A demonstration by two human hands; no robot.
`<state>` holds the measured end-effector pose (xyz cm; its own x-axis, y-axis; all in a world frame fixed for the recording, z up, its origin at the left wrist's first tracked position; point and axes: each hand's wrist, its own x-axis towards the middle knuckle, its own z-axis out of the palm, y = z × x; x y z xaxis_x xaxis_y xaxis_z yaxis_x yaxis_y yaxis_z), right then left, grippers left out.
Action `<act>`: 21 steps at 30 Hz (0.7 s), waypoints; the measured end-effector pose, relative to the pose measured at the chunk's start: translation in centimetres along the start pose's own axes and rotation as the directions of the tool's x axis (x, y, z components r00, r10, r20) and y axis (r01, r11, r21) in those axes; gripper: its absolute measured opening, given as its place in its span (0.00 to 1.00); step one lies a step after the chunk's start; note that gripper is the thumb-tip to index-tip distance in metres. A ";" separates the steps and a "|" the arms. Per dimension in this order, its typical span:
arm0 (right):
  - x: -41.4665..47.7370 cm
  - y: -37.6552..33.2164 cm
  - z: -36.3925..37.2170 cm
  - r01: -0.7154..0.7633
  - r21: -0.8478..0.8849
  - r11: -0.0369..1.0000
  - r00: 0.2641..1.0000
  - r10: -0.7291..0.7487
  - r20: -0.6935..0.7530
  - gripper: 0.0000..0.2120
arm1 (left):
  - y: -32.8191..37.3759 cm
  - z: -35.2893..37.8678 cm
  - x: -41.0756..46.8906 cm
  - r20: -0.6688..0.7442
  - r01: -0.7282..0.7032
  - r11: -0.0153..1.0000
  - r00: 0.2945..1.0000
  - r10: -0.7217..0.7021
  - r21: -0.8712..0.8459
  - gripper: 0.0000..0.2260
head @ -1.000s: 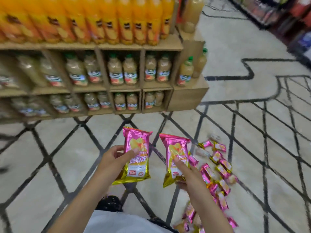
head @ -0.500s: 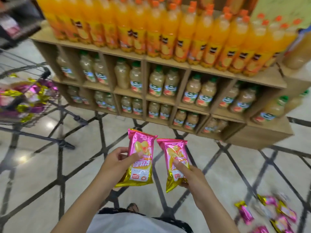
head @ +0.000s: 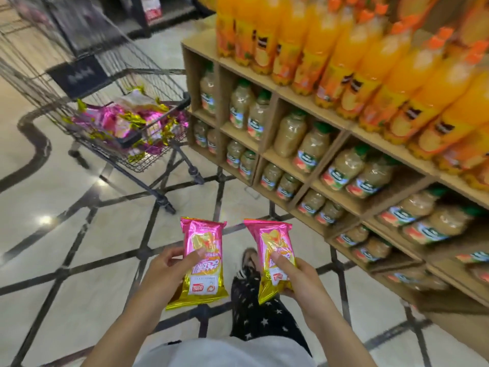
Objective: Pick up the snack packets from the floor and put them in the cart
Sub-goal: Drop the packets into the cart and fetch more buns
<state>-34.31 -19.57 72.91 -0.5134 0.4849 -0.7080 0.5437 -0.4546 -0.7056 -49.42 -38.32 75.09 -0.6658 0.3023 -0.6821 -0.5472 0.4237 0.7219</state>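
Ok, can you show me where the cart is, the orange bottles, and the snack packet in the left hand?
cart [head: 156, 116]: head view, front rim of the wire basket.
orange bottles [head: 341, 62]: head view, body of one bottle on the top shelf.
left snack packet [head: 203, 247]: head view, pink front above the thumb.

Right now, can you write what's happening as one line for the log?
left hand: holds left packet | right hand: holds right packet | cart: ahead-left, packets inside | step: carrying, not dropped in yet

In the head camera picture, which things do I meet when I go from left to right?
shopping cart → packet in the left hand → packet in the right hand → shelf of pale juice bottles
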 end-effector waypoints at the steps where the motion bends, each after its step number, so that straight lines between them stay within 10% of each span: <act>1: 1.3 -1.1 0.4 -0.004 -0.012 1.000 1.000 0.005 0.010 0.21 | 0.6 -0.1 1.1 -0.016 0.010 1.000 1.000 -0.010 -0.012 0.18; 21: 30.8 -34.9 17.5 0.163 -0.199 0.966 0.960 -0.110 0.257 0.14 | 25.9 -7.4 24.2 -0.388 -0.104 0.940 0.921 -0.032 -0.325 0.14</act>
<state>-80.70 -1.82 75.17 -0.7230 0.3238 -0.6102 0.5733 -0.2117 -0.7916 -83.45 -26.39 78.11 -0.7925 -0.0667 -0.6062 -0.6098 0.0896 0.7875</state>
